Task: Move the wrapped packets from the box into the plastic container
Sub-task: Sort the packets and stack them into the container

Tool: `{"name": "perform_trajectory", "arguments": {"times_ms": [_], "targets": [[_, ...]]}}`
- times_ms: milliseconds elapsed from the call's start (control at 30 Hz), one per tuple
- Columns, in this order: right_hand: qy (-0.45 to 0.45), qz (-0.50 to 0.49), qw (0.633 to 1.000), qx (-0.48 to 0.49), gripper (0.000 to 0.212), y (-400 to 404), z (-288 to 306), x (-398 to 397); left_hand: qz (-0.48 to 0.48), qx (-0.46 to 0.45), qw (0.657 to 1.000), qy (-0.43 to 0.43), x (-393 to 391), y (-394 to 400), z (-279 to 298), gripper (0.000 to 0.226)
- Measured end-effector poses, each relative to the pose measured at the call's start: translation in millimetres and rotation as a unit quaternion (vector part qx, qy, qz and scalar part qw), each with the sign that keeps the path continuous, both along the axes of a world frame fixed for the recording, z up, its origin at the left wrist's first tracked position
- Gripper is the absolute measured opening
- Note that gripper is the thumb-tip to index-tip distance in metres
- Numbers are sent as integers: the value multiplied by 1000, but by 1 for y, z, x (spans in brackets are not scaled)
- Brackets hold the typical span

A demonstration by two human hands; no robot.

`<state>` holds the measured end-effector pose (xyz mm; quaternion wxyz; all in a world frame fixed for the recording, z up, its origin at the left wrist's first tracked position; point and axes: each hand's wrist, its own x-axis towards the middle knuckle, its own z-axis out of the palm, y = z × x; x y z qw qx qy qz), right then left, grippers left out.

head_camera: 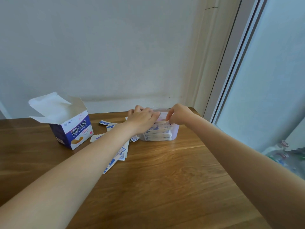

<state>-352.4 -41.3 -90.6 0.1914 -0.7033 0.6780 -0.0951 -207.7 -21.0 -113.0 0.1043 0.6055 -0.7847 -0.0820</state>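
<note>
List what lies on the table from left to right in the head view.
Open box → loose wrapped packets → left hand → right hand over the plastic container → window.

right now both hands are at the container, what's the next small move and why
Probably let go of the packet pinched by the right hand so it settles on the stack in the plastic container, while the left hand steadies it. Then reach for the loose packets lying on the table beside the open box.
</note>
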Motion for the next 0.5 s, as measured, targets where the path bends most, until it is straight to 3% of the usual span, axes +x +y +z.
{"name": "perform_trajectory", "arguments": {"times_ms": [167, 500], "targets": [[-3, 15, 1000, 7, 15, 6, 5, 1, -19, -16, 999, -22, -1, -2, 2, 56], [77, 39, 996, 26, 21, 4, 4, 4, -18, 0, 996, -86, 3, -3, 3, 66]]}}
